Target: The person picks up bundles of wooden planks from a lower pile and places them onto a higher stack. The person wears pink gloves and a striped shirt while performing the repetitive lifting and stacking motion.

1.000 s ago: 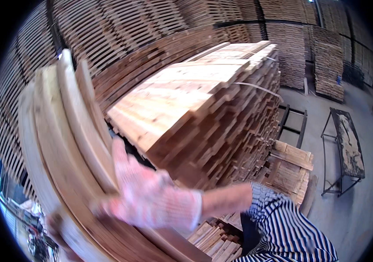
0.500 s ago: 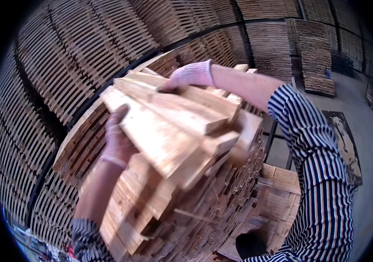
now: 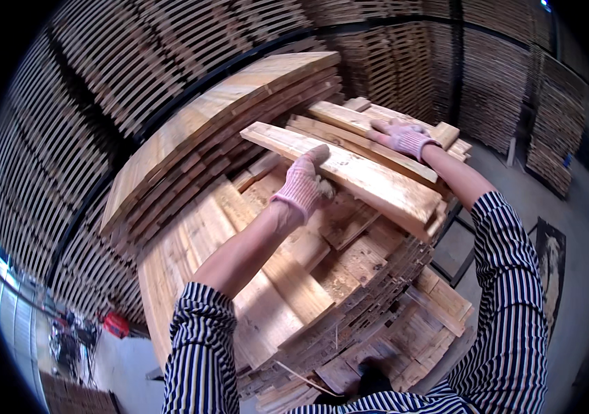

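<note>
My left hand [image 3: 304,181], in a pink knit glove, grips the near edge of a long wooden board [image 3: 356,169], thumb on top and fingers below. The board lies slanted across the far side of the stack, resting on or against other pieces there. My right hand [image 3: 403,137], gloved alike, lies with fingers stretched out on narrower boards [image 3: 349,119] just beyond; its fingertips are partly hard to make out. Under my left arm spread the flat planks [image 3: 267,303] of the stack's top layer.
Curved-looking piled planks [image 3: 232,96] rise higher at the left back. Tall racks of stacked slats [image 3: 156,41] stand behind. More boards [image 3: 405,345] lie low near my body. A dark panel [image 3: 550,269] lies on the floor at right, and a red object [image 3: 115,325] at lower left.
The loose boards have moved away from me and to the right, onto the far side of the stack. My right hand now lies flat on boards; my left still holds a board's edge.
</note>
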A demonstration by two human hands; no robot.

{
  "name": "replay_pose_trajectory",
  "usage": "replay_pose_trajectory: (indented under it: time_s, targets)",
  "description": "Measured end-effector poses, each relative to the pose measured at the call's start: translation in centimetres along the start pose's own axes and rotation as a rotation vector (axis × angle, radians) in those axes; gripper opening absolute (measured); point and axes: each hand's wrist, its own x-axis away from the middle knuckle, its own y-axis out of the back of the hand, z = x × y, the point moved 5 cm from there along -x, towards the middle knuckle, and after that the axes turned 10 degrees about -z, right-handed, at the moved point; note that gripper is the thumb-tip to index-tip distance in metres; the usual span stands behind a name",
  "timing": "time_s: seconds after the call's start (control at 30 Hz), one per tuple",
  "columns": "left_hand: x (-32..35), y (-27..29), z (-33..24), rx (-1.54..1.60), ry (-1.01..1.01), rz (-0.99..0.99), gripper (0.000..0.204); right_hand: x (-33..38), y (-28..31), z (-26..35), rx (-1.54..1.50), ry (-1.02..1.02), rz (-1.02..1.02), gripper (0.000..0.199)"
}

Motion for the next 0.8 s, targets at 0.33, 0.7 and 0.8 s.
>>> replay_pose_trajectory:
  time_s: [0.33,0.7,0.8]
  targets:
    - [16.5,15.6,-2.1,0.258,-0.123,0.281,0.071,2.5,2.2,8.3,0.089,0.150,0.046,0.069]
    - [15.2,19.5,1.5,0.383,-0.171,-0.103,0.058,0.7,0.4,6.3,-0.066,0.187,0.075,0.082]
    - [15.4,19.4,1.8,0.368,-0.207,-0.136,0.064,0.8,1.4,6.3,-0.146,0.094,0.046,0.083]
